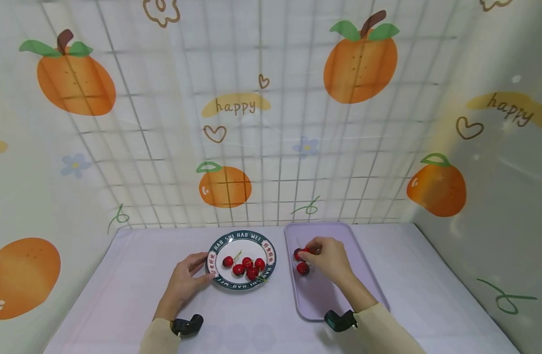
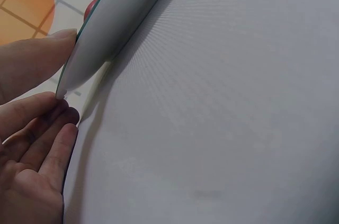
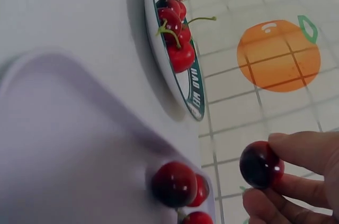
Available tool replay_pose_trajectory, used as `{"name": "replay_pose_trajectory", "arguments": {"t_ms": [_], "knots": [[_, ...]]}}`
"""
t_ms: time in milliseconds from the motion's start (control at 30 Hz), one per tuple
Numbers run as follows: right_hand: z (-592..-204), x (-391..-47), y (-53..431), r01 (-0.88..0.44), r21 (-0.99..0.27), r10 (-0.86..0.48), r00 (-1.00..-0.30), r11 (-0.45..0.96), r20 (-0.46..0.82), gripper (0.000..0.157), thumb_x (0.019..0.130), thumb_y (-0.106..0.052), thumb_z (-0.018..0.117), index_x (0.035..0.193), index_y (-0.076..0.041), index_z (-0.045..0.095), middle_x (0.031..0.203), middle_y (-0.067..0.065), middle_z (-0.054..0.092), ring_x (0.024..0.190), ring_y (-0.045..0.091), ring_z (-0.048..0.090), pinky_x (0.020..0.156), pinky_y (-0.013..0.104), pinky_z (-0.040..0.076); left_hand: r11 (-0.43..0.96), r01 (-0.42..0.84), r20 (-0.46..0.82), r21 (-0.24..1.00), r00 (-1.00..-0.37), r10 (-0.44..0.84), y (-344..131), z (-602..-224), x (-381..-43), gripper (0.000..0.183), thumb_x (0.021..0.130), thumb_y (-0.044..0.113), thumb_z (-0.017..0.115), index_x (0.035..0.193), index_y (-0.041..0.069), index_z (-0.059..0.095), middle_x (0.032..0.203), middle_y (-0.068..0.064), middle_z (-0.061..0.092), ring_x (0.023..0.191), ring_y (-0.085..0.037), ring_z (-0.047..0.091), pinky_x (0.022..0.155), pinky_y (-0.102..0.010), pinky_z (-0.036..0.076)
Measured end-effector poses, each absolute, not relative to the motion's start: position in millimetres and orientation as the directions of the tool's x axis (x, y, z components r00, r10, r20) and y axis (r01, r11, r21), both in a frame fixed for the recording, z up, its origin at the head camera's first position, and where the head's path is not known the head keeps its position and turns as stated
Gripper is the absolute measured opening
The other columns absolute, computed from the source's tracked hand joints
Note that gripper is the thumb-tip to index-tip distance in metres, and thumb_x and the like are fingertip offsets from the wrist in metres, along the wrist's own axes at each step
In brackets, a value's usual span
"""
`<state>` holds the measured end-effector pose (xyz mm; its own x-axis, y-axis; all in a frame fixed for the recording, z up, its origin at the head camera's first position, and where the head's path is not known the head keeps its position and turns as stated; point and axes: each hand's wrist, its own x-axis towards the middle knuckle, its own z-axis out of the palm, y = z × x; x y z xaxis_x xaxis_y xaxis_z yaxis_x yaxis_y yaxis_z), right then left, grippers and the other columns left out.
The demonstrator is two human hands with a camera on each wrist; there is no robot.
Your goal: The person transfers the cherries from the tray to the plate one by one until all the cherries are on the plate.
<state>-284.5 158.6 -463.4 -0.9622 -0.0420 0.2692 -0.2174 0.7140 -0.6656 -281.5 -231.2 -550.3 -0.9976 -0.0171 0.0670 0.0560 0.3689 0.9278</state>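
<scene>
Banded plate [image 1: 235, 248]: I count at least five plate cherries [image 1: 238, 269] on its white centre; overlap prevents an exact count. I judge this portion complete.
Lilac tray [image 1: 313, 294]: I see three tray cherries [image 3: 175, 184] in the right wrist view, grouped near the raised edge that faces the plate. I judge these outstanding.
Transfer status: Past halfway by count, in my judgement, assuming travel from tray to plate; the pictures alone do not confirm that direction.
Held cherry [image 3: 261, 164]: Dark red; located between the right thumb and the opposing fingertips, touching both. I see it apart from the tray cherries and well apart from the plate.
Right hand [image 1: 328, 258]: Thumb and fingers clamped on the held cherry, above the tray's left part.
Left hand [image 1: 184, 282]: Thumb on the upper side of the plate's rim, index finger against its edge from below; clamped on the plate's left side.
Plate seating: I cannot tell whether the gripped side is raised off the table [image 1: 129, 275].
</scene>
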Motion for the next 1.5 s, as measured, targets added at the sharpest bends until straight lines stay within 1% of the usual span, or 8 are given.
{"name": "replay_pose_trajectory", "arguments": {"t_ms": [100, 233, 367, 500, 800, 1067, 1300, 1500], "knots": [[-463, -289, 150, -0.225, -0.668, -0.047, -0.96, 0.709, 0.274, 0.017, 0.083, -0.018, 0.09, 0.088, -0.006, 0.078, 0.079, 0.0, 0.074, 0.074, 0.016, 0.066, 0.063, 0.031, 0.056, 0.37, 0.062, 0.073, 0.927, -0.997, -0.016, -231, -551, -282, 0.07, 0.082, 0.01, 0.091, 0.145, 0.003, 0.06, 0.151, -0.016, 0.056, 0.144, -0.037, 0.05, 0.117, -0.042, 0.046], [-464, -297, 138, -0.216, -0.691, -0.05, -0.966, 0.69, 0.252, 0.017, 0.083, -0.018, 0.09, 0.088, -0.007, 0.078, 0.078, 0.0, 0.073, 0.067, 0.014, 0.067, 0.06, 0.03, 0.056, 0.373, 0.064, 0.076, 0.926, -0.997, -0.018, -232, -551, -283, 0.07, 0.082, 0.01, 0.091, 0.144, 0.003, 0.061, 0.151, -0.017, 0.056, 0.143, -0.038, 0.051, 0.117, -0.043, 0.047], [-465, -303, 125, -0.212, -0.709, -0.062, -0.971, 0.673, 0.232, 0.017, 0.084, -0.017, 0.09, 0.09, -0.007, 0.078, 0.079, -0.001, 0.073, 0.062, 0.013, 0.066, 0.055, 0.028, 0.055, 0.376, 0.042, 0.057, 0.926, -0.998, -0.029, -232, -550, -284, 0.069, 0.082, 0.01, 0.09, 0.145, 0.006, 0.061, 0.152, -0.014, 0.056, 0.144, -0.036, 0.05, 0.117, -0.041, 0.047], [-466, -307, 114, -0.216, -0.711, -0.067, -0.971, 0.669, 0.231, 0.016, 0.084, -0.017, 0.09, 0.09, -0.008, 0.079, 0.081, -0.002, 0.074, 0.066, 0.011, 0.063, 0.055, 0.028, 0.054, 0.375, 0.038, 0.053, 0.926, -0.998, -0.029, -231, -548, -283, 0.069, 0.083, 0.009, 0.09, 0.145, 0.006, 0.061, 0.152, -0.015, 0.055, 0.144, -0.037, 0.05, 0.117, -0.042, 0.047], [-468, -313, 90, -0.228, -0.715, -0.091, -0.97, 0.661, 0.225, 0.019, 0.083, -0.019, 0.09, 0.091, -0.006, 0.079, 0.081, 0.0, 0.073, 0.071, 0.014, 0.061, 0.054, 0.028, 0.051, 0.379, 0.051, 0.065, 0.924, -0.998, -0.025, -233, -548, -283, 0.069, 0.083, 0.01, 0.09, 0.145, 0.004, 0.061, 0.151, -0.016, 0.056, 0.143, -0.037, 0.05, 0.117, -0.042, 0.046], [-476, -322, 75, -0.227, -0.713, -0.115, -0.973, 0.663, 0.202, 0.017, 0.082, -0.015, 0.091, 0.09, -0.005, 0.079, 0.079, 0.001, 0.073, 0.071, 0.015, 0.061, 0.056, 0.026, 0.052, 0.375, 0.053, 0.067, 0.926, -0.997, -0.026, -234, -548, -283, 0.069, 0.082, 0.011, 0.091, 0.145, 0.005, 0.061, 0.151, -0.015, 0.056, 0.143, -0.037, 0.051, 0.117, -0.042, 0.047], [-484, -327, 69, -0.224, -0.691, -0.137, -0.974, 0.687, 0.179, 0.017, 0.082, -0.015, 0.091, 0.092, -0.005, 0.08, 0.078, -0.001, 0.074, 0.072, 0.015, 0.06, 0.056, 0.026, 0.052, 0.368, 0.058, 0.071, 0.928, -0.997, -0.023, -235, -551, -285, 0.069, 0.081, 0.012, 0.091, 0.143, 0.006, 0.062, 0.15, -0.015, 0.058, 0.143, -0.037, 0.051, 0.118, -0.043, 0.046], [-490, -332, 69, -0.243, -0.669, -0.155, -0.97, 0.703, 0.19, 0.014, 0.083, -0.013, 0.09, 0.089, -0.005, 0.08, 0.077, -0.001, 0.074, 0.075, 0.016, 0.062, 0.062, 0.03, 0.051, 0.369, 0.071, 0.083, 0.927, -0.996, -0.018, -236, -552, -287, 0.069, 0.082, 0.011, 0.091, 0.144, 0.006, 0.062, 0.149, -0.015, 0.058, 0.142, -0.036, 0.052, 0.118, -0.042, 0.046]]}}
